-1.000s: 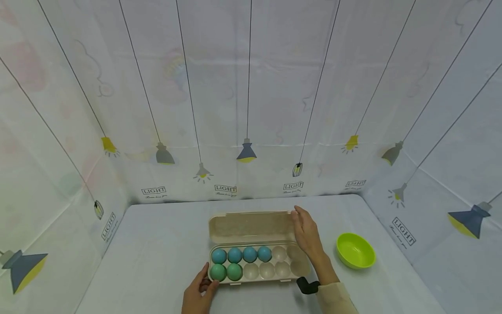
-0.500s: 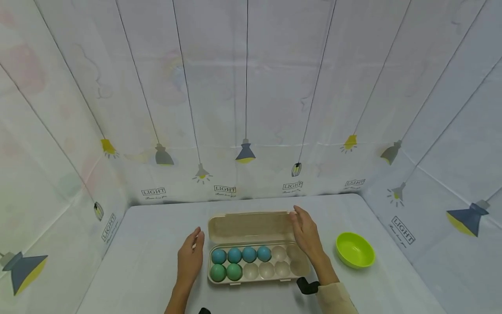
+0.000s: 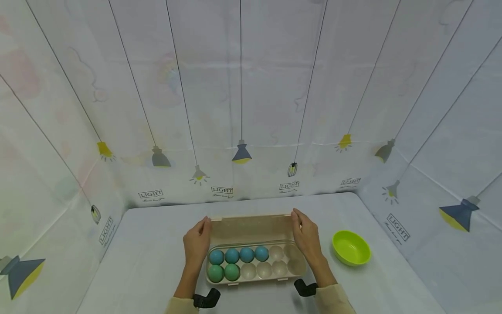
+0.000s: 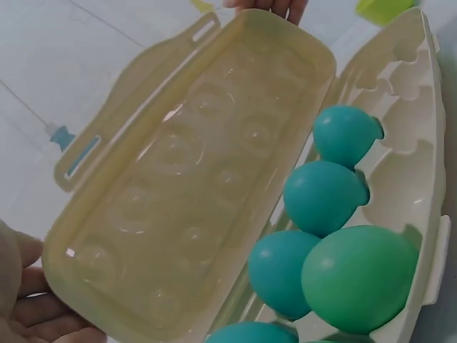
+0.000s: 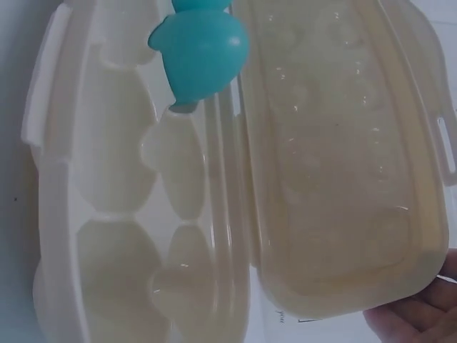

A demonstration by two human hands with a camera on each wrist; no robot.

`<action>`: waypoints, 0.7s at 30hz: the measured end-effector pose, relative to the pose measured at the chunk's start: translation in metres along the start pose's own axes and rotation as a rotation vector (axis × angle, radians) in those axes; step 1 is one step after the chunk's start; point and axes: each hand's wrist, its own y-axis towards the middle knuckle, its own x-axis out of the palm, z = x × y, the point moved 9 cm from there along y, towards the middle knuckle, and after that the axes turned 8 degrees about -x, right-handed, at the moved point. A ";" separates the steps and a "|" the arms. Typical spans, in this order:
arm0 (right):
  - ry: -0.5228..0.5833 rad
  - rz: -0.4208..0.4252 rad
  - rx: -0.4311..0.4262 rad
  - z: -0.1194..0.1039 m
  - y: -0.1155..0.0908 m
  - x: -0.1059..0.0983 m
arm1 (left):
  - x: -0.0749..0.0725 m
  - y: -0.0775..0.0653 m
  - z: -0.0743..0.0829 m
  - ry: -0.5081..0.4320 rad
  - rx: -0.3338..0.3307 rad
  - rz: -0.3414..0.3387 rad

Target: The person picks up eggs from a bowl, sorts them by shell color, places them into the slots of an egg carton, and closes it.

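A beige egg carton lies open on the white table in the head view, its lid standing up at the back. Several blue eggs fill part of the rear row, and two green eggs sit at the front left. The other cups hold nothing. My left hand grips the lid's left end, fingers curled behind the edge in the left wrist view. At the right end, my right hand holds the lid's corner; its fingertips show behind the edge in the right wrist view.
To the right of the carton stands a lime-green bowl. White cloth walls printed with hanging lamps enclose the table at the back and sides. A black strap is on each wrist.
My left hand has let go of the carton's front left corner, moved up and taken hold of the lid's left end. My right hand stays at the lid's right end.
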 end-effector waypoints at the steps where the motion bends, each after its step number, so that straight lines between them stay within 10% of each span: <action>1: -0.009 0.019 -0.006 -0.001 -0.001 -0.002 | -0.001 -0.002 -0.001 -0.010 -0.007 0.014; 10: -0.051 0.114 -0.025 -0.009 -0.001 -0.016 | -0.013 -0.007 0.004 -0.012 -0.027 0.099; 21: -0.017 -0.004 0.069 -0.006 -0.011 -0.023 | -0.022 -0.018 0.006 0.041 -0.080 -0.015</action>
